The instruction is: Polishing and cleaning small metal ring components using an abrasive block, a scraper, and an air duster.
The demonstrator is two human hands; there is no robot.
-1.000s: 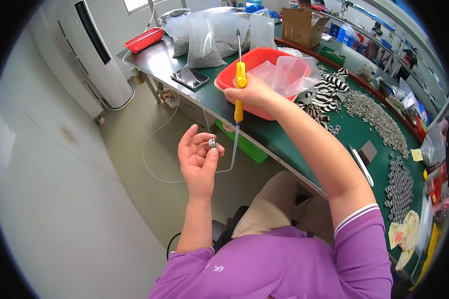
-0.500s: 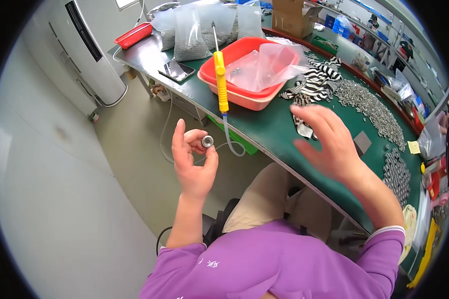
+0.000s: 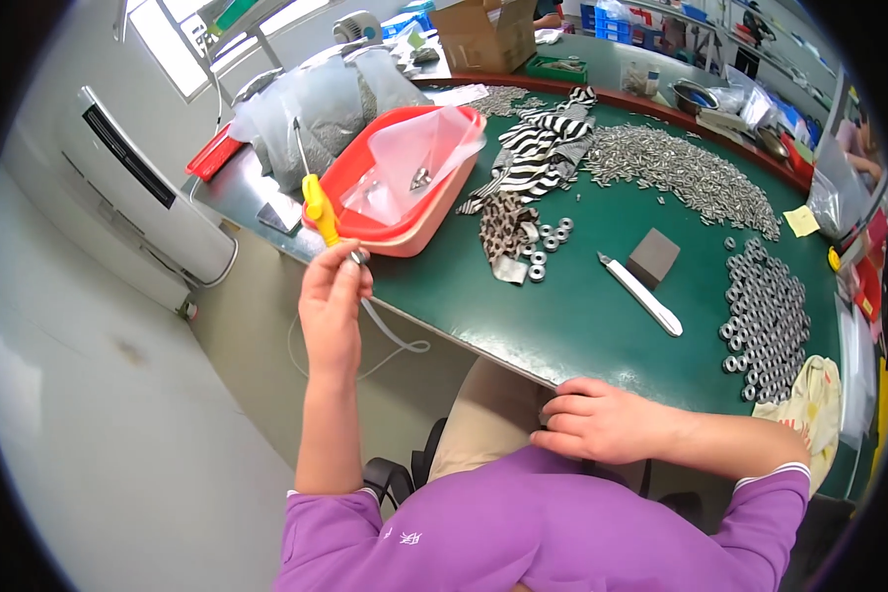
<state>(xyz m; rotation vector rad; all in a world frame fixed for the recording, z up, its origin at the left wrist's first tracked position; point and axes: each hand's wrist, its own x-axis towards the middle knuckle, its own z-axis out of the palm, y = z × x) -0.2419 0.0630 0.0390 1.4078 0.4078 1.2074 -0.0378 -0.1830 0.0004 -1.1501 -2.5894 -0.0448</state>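
Observation:
My left hand (image 3: 331,311) is raised at the left, its thumb and fingertips pinching a small metal ring (image 3: 357,258). Just beyond those fingertips stands a yellow air blow gun (image 3: 320,209) with a long thin nozzle; a clear hose hangs below it. My right hand (image 3: 602,421) rests by the front edge of the green table (image 3: 503,326), fingers loosely bent and slightly apart, with nothing seen in it. Past the right hand lie a white utility knife (image 3: 643,298) and a grey-brown block (image 3: 653,257). Several metal rings (image 3: 538,259) sit beside a leopard-print cloth (image 3: 506,229).
A red basin (image 3: 405,237) holds a clear plastic bag and some metal parts. Behind it are filled bags (image 3: 306,128). A striped cloth (image 3: 541,148), a heap of small metal pins (image 3: 681,173) and a spread of rings (image 3: 765,316) cover parts of the table. A cardboard box (image 3: 483,39) stands at the back.
My left hand has brought the metal ring up close to the blow gun's lower end. My right hand has come down to the table's front edge. The view has shifted, showing more of the table.

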